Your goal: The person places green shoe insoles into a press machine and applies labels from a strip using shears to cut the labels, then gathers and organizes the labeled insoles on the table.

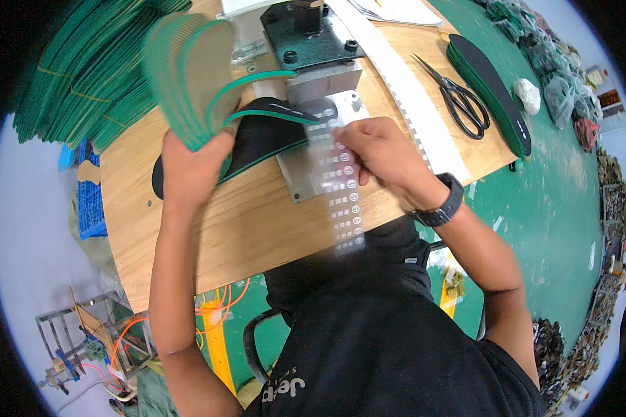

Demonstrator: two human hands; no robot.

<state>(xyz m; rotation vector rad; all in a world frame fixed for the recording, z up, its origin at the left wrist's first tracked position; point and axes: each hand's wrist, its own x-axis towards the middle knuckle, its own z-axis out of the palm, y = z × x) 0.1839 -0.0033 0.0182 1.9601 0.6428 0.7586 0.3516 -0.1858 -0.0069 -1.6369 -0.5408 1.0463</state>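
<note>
My left hand [196, 167] is closed round a fanned bunch of insoles [188, 76] with green edges and beige undersides, blurred by motion. Two of them splay to the right toward the metal block [325, 85] of a black press [311, 40]. Beneath lie black insoles [264, 135] with green edges, their toe end reaching over the metal base plate [300, 184]. Between the thumb and fingers of my right hand [389, 154] is the upper part of a clear strip of printed transfer labels [344, 205]. The strip hangs down past the table's front edge.
Black scissors [464, 104] and a stack of black insoles [490, 94] lie at the table's right. A long white strip [407, 90] runs beside the press. Tall piles of green insoles [83, 76] stand at the left, above a blue crate [90, 198].
</note>
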